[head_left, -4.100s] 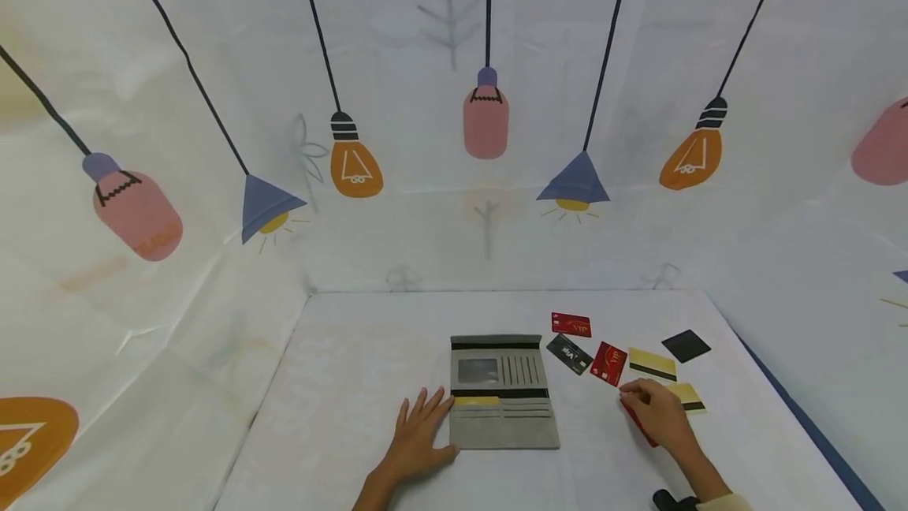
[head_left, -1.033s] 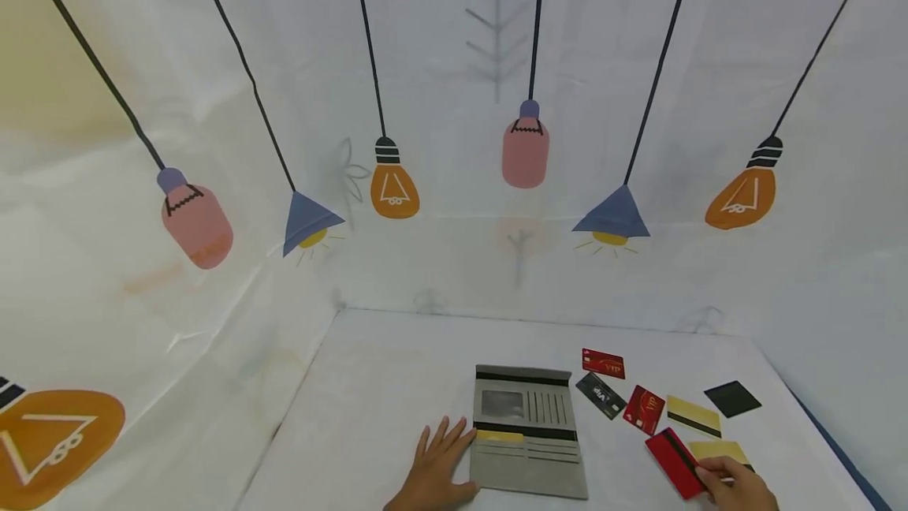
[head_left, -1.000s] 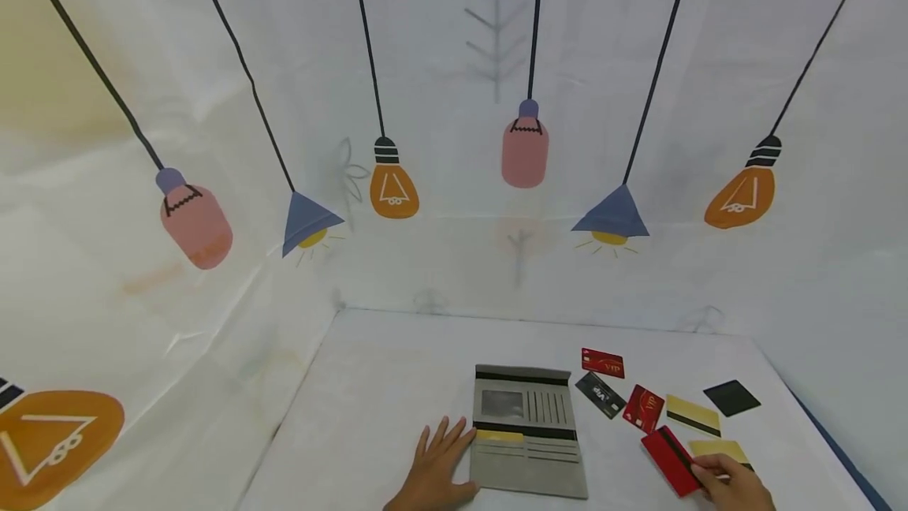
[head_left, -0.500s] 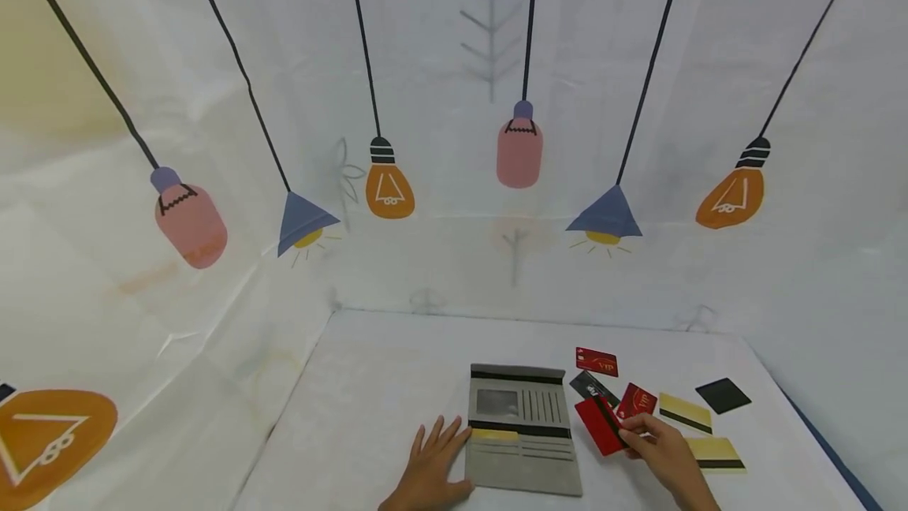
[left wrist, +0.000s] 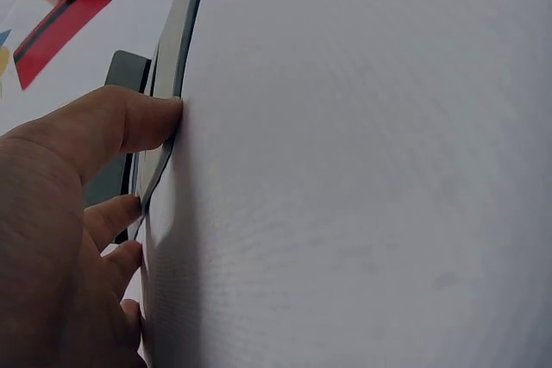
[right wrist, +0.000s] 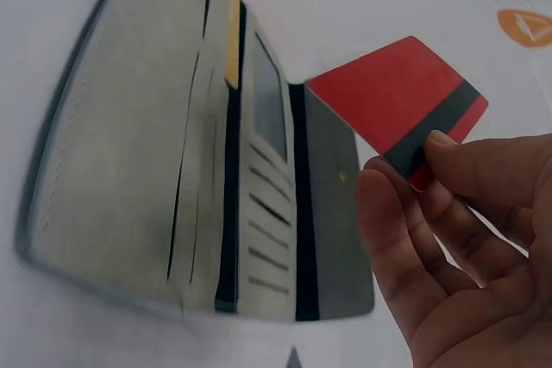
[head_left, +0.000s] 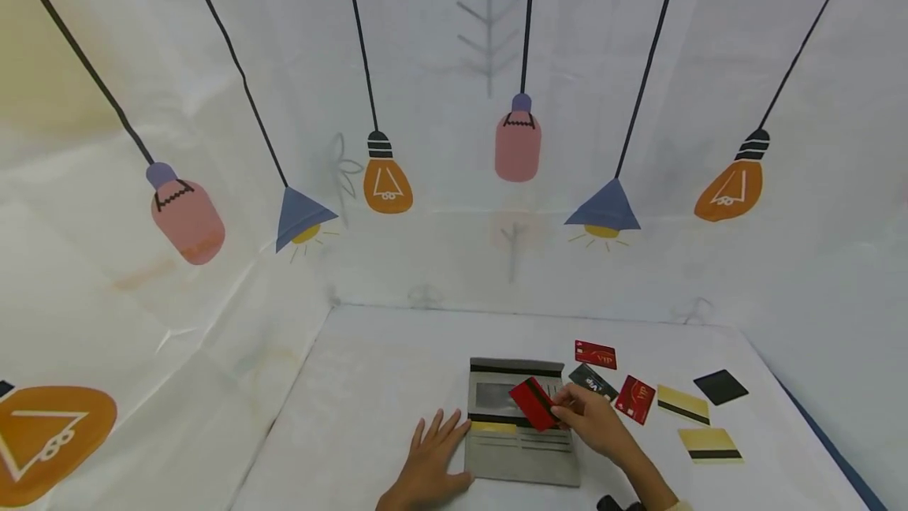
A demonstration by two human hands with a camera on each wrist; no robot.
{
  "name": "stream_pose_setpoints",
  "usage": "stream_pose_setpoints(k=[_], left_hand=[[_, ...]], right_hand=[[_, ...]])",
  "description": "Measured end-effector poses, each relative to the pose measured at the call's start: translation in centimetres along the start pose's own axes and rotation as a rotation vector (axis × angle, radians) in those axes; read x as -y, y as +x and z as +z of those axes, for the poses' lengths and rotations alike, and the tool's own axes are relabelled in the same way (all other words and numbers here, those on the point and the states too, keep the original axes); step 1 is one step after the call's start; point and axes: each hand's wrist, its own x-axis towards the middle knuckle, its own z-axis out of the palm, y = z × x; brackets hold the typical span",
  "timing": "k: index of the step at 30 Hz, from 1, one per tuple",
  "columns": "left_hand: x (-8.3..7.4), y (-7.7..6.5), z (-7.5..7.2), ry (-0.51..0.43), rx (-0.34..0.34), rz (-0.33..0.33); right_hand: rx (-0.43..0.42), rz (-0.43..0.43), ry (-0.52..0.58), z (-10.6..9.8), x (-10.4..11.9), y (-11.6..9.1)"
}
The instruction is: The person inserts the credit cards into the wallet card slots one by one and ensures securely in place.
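A grey wallet (head_left: 521, 460) lies unfolded on the white table, its card slots and clear window facing up. A yellow card (head_left: 494, 427) sticks out of one slot at its left. My left hand (head_left: 431, 468) has its fingers spread along the wallet's left edge; in the left wrist view the thumb (left wrist: 142, 122) touches that edge. My right hand (head_left: 594, 419) pinches a red card (right wrist: 388, 96) with a black stripe between thumb and fingers. In the head view that card is over the wallet's middle, hiding part of the window and slots; the right wrist view shows it raised off the wallet.
Right of the wallet lie a red VIP card (head_left: 596, 354), a dark VIP card (head_left: 590, 379), another red VIP card (head_left: 635, 399), two gold striped cards (head_left: 683, 404) and a black card (head_left: 720, 386). A white wall sheet (head_left: 440, 259) with printed lamps stands behind the table.
My right hand has picked up the red card from the table at the right and carried it left over the wallet. The left hand stays at the wallet's edge. The head view has shifted.
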Motion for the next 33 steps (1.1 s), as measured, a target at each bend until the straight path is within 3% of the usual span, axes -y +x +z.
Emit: stream_pose_setpoints(k=[3, 14, 24, 33], left_hand=[[-0.1, -0.2, -0.2, -0.012, 0.005, -0.002], [0.4, 0.3, -0.2, 0.007, 0.006, 0.008], [0.3, 0.1, 0.1, -0.001, 0.011, 0.009], [0.2, -0.1, -0.4, 0.020, -0.040, 0.050]], right_hand=[[0.029, -0.058, -0.029, 1.1, 0.5, 0.8], [0.053, -0.082, -0.032, 3.8, 1.1, 2.8], [0.063, -0.134, -0.091, 5.5, 0.3, 3.4], [0.070, -0.126, -0.136, 6.8, 0.0, 3.7]])
